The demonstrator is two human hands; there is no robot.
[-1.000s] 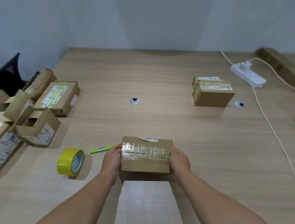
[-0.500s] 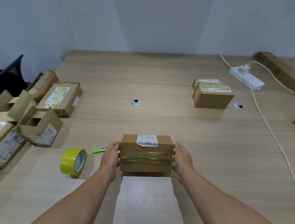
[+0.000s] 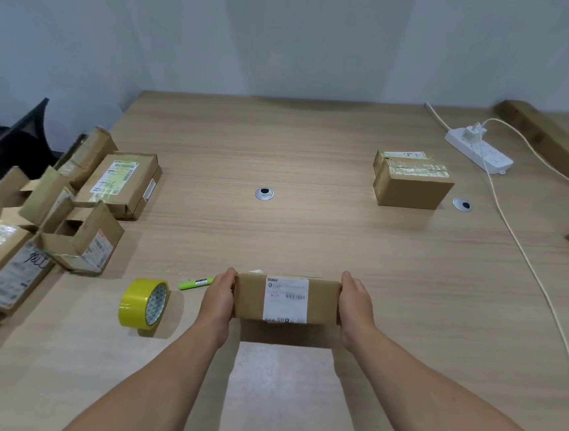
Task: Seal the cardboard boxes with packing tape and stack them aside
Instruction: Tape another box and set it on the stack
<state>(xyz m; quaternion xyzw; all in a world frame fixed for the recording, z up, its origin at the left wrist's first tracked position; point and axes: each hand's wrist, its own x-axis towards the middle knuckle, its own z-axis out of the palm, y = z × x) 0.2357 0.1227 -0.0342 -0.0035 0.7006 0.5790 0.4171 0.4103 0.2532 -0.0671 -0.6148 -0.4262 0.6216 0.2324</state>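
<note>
At the near edge of the table (image 3: pixel 317 142), the left hand (image 3: pixel 219 299) and the right hand (image 3: pixel 354 307) each clasped one end of the small box (image 3: pixel 251 298), thumbs on top and the other fingers curled out of sight behind it. It was held between them just above the wood, judging by the shadow beneath. The face turned up carried a white label and no tape that could be seen. The step in hand looked like checking the box's sides after taping. If this face needed sealing, the yellow tape roll (image 3: pixel 143 302) stood just left of the left hand, beside a green marker (image 3: pixel 196 283). Otherwise the next move called for carrying the box to the sealed box (image 3: pixel 411 188) far right. Unsealed boxes (image 3: pixel 81 242) waited at the left edge.
</note>
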